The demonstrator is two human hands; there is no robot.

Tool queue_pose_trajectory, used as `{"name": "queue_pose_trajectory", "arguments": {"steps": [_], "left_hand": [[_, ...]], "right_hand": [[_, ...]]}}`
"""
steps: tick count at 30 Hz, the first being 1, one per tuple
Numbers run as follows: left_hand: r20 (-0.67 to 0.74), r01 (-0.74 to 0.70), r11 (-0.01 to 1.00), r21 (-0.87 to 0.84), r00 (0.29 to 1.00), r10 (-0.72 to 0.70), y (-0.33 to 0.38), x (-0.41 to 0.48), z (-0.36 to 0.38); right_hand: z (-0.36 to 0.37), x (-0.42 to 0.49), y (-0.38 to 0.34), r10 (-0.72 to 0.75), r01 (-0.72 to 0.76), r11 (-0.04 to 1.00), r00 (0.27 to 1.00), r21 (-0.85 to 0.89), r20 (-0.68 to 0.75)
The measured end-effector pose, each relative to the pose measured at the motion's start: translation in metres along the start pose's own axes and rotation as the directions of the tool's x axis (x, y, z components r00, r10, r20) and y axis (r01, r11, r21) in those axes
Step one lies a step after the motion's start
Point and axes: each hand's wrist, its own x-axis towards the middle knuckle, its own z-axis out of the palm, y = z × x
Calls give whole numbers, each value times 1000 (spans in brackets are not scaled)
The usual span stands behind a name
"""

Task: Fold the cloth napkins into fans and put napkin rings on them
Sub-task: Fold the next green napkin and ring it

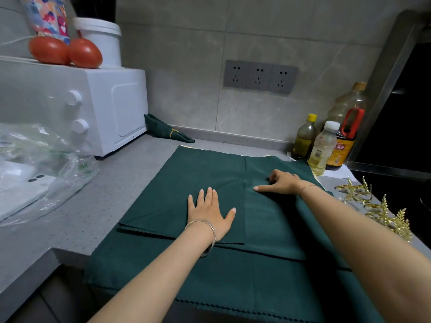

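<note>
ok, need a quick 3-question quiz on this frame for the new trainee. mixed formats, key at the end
1. True or false: the left hand lies flat, fingers spread, on the green napkin.
2. Where are the loose gold napkin rings? A) on the floor B) on the counter, right of the napkin C) in a drawer
3. How many finished napkins already wear a ring, and where?

Key: 1 true. 2 B. 3 one: the ringed napkin lies at the back of the counter beside the microwave.
</note>
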Motion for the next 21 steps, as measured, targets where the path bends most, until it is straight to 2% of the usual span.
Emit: {"name": "queue_pose_trajectory", "arguments": {"steps": [4,9,12,14,17,21], "left_hand": [[-11,-5,1000,7,1000,5,0,0,1],[19,-38,998,41,999,37,0,1,1],[45,-92,994,56,995,89,1,3,-2],[56,-155,987,36,987,153,5,3,-2],[69,-242,970,-1,968,241,15,1,-1],[74,-281,960,4,957,280,21,-2,1]], "right_hand": [[-16,-6,26,-9,8,1000,996,-8,-84],[-36,-35,76,36,-53,991,990,-126,-133],[-43,-54,93,-1,-25,989,985,-146,-173],[-43,-72,87,-42,-3,990,949,-140,-312],[-28,-111,53,-101,107,994,840,-20,-533],[25,-157,10,-201,244,970,837,18,-510]]}}
